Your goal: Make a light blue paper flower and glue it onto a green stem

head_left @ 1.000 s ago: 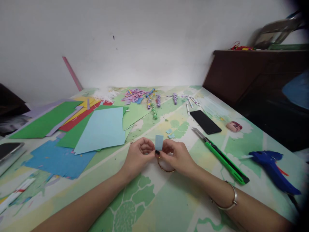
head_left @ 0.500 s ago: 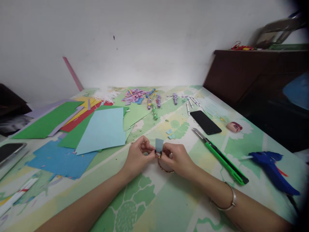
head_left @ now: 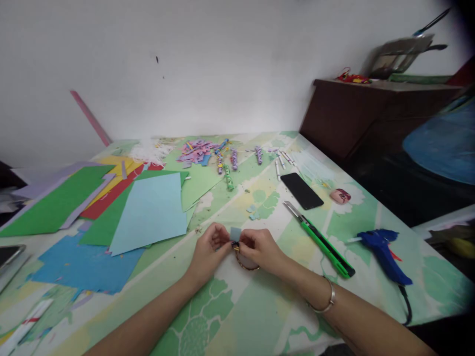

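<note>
Between my two hands a small blue-grey piece of paper [head_left: 235,233] stands upright. My left hand [head_left: 212,249] is closed, with thumb and finger pinched at the paper's lower left. Pinched at its lower right is my right hand [head_left: 260,249], also closed. Something small, dark and yellowish shows at the fingertips, too small to make out. A thin brown loop [head_left: 243,266], like a bracelet, hangs below the right fingers. Small light-blue paper scraps [head_left: 253,212] lie just beyond the hands. To their right is a green utility knife [head_left: 324,242] with its blade out.
Coloured paper sheets [head_left: 148,212] are spread at the left. Rolled paper pieces [head_left: 227,178], purple strips [head_left: 195,152] and white pens [head_left: 284,160] lie farther back. A black phone [head_left: 302,190], a painted stone [head_left: 340,196] and a blue glue gun [head_left: 386,254] are on the right.
The camera view has turned right, so the table's things appear farther left. Both hands stay pinched together at the small paper, which shows slightly shorter above the fingers.
</note>
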Demonstrator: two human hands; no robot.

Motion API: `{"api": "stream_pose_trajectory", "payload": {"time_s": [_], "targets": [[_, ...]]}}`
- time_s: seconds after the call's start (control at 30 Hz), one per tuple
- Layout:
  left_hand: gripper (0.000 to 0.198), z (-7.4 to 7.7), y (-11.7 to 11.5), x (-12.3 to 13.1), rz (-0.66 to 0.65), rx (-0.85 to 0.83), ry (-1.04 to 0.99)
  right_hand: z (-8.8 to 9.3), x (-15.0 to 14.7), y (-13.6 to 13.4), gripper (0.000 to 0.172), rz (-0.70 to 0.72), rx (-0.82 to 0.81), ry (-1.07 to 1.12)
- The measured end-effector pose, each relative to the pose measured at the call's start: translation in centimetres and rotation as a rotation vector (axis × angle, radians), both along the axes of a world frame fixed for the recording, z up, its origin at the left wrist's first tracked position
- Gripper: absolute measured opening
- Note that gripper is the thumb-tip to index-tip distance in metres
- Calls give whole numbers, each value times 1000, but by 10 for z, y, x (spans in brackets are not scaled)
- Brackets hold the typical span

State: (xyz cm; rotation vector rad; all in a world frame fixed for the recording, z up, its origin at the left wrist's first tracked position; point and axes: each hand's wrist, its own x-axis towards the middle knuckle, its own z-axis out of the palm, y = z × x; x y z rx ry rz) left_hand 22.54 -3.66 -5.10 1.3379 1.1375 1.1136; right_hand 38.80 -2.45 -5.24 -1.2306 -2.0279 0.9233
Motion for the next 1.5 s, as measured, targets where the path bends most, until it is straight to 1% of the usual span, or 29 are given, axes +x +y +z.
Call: {"api": "stream_pose_trajectory", "payload": {"time_s": [0.07,0.13,0.2,0.27,0.4,0.53,0.63,0.73,0.8,0.83,0.9,0.93,1.03,1.1,1.17,1.27,1.33,1.4,1.5], "targets": [[21,0,2,-2,24,-24,-41,1,1,1,7,2,9,-29],[23,0,5,-4,48,-50,-92,3,3,3,3,-19,59,-123],[25,0,7,-6,76,-81,-149,5,6,3,12,-37,104,-251],[26,2,9,-6,97,-109,-188,5,8,2,18,-26,116,-335],[26,4,11,-7,114,-140,-183,6,7,-3,18,-12,99,-427],[17,6,12,-11,105,-168,-157,12,2,-8,9,-4,26,-544],[14,6,13,-14,106,-161,-178,20,-3,-11,13,-12,-33,-623],[14,6,13,-17,99,-163,-218,24,-4,-15,19,-12,-6,-691],[18,7,13,-18,84,-201,-236,22,0,-14,23,-4,-1,-649],[20,7,13,-18,80,-228,-246,21,4,-13,27,2,-24,-590],[25,8,14,-19,84,-274,-274,17,12,-6,33,22,-128,-411],[26,8,14,-19,92,-288,-291,15,17,-2,34,27,-194,-315],[29,8,16,-21,121,-315,-331,15,26,10,28,19,-366,-102],[29,7,18,-22,138,-352,-344,18,27,14,33,34,-440,9],[28,7,18,-23,149,-396,-347,23,27,16,34,71,-491,147],[25,8,19,-23,168,-441,-341,27,25,13,26,98,-520,308],[23,8,19,-23,176,-454,-328,28,24,11,29,102,-541,305],[22,9,18,-23,169,-464,-313,27,23,8,32,107,-563,239],[22,10,17,-22,146,-463,-306,26,20,4,34,116,-526,150]]}}
